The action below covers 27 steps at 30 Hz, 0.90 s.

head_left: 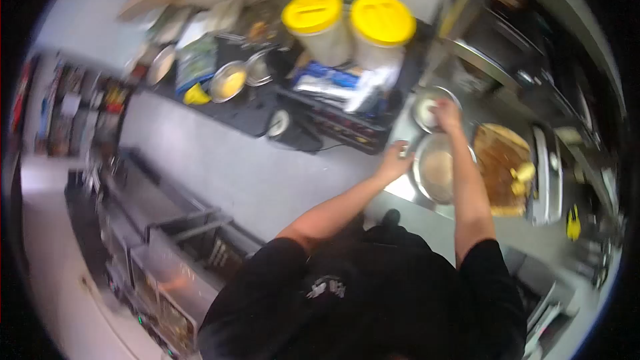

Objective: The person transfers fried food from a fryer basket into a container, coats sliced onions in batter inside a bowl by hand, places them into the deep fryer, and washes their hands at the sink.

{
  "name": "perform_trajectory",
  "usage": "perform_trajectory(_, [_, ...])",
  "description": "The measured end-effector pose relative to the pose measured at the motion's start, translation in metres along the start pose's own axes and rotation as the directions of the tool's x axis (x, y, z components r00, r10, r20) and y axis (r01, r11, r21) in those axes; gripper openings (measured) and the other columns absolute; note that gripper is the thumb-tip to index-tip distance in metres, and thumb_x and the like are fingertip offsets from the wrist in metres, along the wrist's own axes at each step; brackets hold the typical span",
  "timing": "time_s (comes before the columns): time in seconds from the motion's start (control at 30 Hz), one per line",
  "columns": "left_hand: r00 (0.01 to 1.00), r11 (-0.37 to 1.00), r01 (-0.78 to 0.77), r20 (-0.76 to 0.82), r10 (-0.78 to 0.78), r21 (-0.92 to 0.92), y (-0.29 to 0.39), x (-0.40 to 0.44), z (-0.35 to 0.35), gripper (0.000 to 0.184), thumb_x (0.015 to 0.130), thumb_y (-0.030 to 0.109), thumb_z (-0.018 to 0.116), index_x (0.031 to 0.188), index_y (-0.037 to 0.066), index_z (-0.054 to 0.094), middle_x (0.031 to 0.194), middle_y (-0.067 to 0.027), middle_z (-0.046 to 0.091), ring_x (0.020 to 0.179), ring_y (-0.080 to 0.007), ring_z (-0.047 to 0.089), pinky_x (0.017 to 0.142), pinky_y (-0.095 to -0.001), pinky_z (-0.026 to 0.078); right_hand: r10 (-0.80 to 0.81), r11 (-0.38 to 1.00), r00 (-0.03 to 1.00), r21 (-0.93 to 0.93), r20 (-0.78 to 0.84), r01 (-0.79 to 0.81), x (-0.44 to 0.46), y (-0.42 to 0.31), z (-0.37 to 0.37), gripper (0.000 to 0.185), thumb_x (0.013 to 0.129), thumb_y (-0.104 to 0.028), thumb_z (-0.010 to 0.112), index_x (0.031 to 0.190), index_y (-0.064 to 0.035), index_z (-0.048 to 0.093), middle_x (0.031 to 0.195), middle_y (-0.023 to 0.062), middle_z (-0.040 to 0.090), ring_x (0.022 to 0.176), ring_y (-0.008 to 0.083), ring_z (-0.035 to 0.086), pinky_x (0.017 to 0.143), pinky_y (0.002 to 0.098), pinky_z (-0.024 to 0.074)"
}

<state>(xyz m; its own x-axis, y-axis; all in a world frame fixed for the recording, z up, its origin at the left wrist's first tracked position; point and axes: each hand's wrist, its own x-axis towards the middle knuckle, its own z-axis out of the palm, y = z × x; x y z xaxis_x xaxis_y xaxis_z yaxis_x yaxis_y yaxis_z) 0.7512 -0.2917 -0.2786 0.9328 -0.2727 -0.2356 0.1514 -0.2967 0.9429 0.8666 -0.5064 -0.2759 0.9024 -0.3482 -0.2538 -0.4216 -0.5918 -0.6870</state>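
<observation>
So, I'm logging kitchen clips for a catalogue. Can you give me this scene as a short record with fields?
Left hand: beside the large bowl; grip too blurred to tell
Right hand: at the small bowl, over its white contents
Large bowl: tan contents
Surface: metal counter under both bowls
Right of bowls: brown board with yellow pieces
Background: two yellow-lidded tubs
</observation>
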Motion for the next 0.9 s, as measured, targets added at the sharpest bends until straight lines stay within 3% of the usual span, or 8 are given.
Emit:
perform_trajectory(0.13, [0.983, 0.994, -0.044, -0.172, 0.06, 0.096, 0.028, 0.014, -0.012, 0.044, 0.079, 0.024, 0.065, 0.115, 0.001, 0.054, 0.108, -0.0186, 0.057, 0.081, -0.0251, 0.061, 0.074, -0.0336, 0.049, -0.002, 0.991, 1.0, 0.137, -0.006, 0.002, -0.008, -0.01, -0.011, 0.031, 0.068, -0.015, 0.073, 0.095, -0.0007, 0.065, 0.08, 0.012, 0.066, 0.068, 0.0241, 0.064, 0.065, 0.0359, 0.0502])
perform_trajectory(0.2, [0.982, 0.999, -0.012, -0.19, 0.021, 0.05, 0.035, 0.02, -0.011, 0.044, 0.079, 0.023, 0.066, 0.115, 0.0, 0.054, 0.106, -0.0184, 0.058, 0.08, -0.0251, 0.061, 0.074, -0.034, 0.049, -0.226, 0.958, 0.971, -0.2, -0.077, 0.207, 0.001, 0.001, -0.004, 0.035, 0.067, -0.017, 0.073, 0.098, -0.0017, 0.064, 0.082, 0.0146, 0.066, 0.072, 0.0263, 0.063, 0.072, 0.0356, 0.0507])
perform_trajectory(0.3, [0.981, 1.0, 0.023, -0.191, -0.024, -0.01, 0.035, 0.03, -0.004, 0.046, 0.077, 0.018, 0.067, 0.116, -0.003, 0.054, 0.105, -0.0201, 0.062, 0.086, -0.0267, 0.063, 0.077, -0.0344, 0.049, -0.39, 0.84, 0.906, -0.465, -0.161, 0.279, -0.018, -0.023, -0.01, 0.037, 0.066, -0.018, 0.074, 0.098, -0.0019, 0.065, 0.091, 0.0197, 0.065, 0.081, 0.0326, 0.063, 0.078, 0.039, 0.0491])
perform_trajectory(0.43, [0.981, 0.995, -0.037, -0.189, 0.053, 0.09, 0.057, 0.044, 0.009, 0.044, 0.077, 0.01, 0.065, 0.118, -0.003, 0.054, 0.114, -0.0181, 0.059, 0.091, -0.0232, 0.063, 0.083, -0.0305, 0.048, -0.151, 0.871, 0.987, -0.48, -0.055, 0.107, -0.019, -0.034, -0.01, 0.035, 0.066, -0.019, 0.073, 0.098, -0.0062, 0.067, 0.097, 0.0206, 0.063, 0.091, 0.0343, 0.061, 0.081, 0.0415, 0.0483])
perform_trajectory(0.53, [0.934, 0.936, -0.129, -0.277, 0.226, 0.329, 0.04, 0.07, 0.028, 0.037, 0.079, 0.009, 0.061, 0.113, -0.003, 0.057, 0.112, -0.021, 0.057, 0.1, -0.0276, 0.059, 0.082, -0.0333, 0.05, -0.294, 0.84, 0.952, -0.5, -0.089, 0.213, 0.003, -0.015, 0.012, 0.033, 0.064, -0.017, 0.071, 0.095, -0.0052, 0.068, 0.092, 0.023, 0.062, 0.089, 0.0357, 0.061, 0.081, 0.0415, 0.0486])
perform_trajectory(0.73, [0.969, 0.948, -0.04, -0.219, 0.113, 0.315, 0.072, 0.066, 0.025, 0.035, 0.077, 0.013, 0.064, 0.11, 0.0, 0.061, 0.111, -0.0202, 0.056, 0.1, -0.0302, 0.058, 0.083, -0.0347, 0.048, -0.196, 0.955, 0.971, -0.252, -0.139, 0.156, 0.001, -0.013, 0.011, 0.034, 0.063, -0.014, 0.071, 0.094, -0.0026, 0.068, 0.094, 0.0232, 0.062, 0.1, 0.0354, 0.056, 0.088, 0.0397, 0.0453])
perform_trajectory(0.83, [0.954, 0.933, -0.058, -0.254, 0.156, 0.356, 0.064, 0.07, 0.031, 0.037, 0.076, 0.014, 0.065, 0.111, 0.002, 0.061, 0.109, -0.0191, 0.056, 0.096, -0.0285, 0.061, 0.082, -0.035, 0.048, -0.11, 0.924, 0.983, -0.349, 0.148, 0.156, -0.001, -0.02, 0.001, 0.037, 0.061, -0.019, 0.075, 0.093, -0.0006, 0.068, 0.115, 0.025, 0.053, 0.106, 0.0368, 0.052, 0.092, 0.0405, 0.0425])
perform_trajectory(0.9, [0.958, 0.93, -0.029, -0.254, 0.13, 0.367, 0.066, 0.067, 0.034, 0.038, 0.075, 0.015, 0.066, 0.111, 0.003, 0.061, 0.109, -0.0192, 0.056, 0.094, -0.0277, 0.061, 0.082, -0.0349, 0.048, -0.16, 0.869, 0.973, -0.443, 0.166, 0.219, -0.018, -0.032, -0.014, 0.04, 0.061, -0.021, 0.076, 0.095, -0.0005, 0.067, 0.116, 0.0245, 0.053, 0.109, 0.037, 0.05, 0.093, 0.0407, 0.0415])
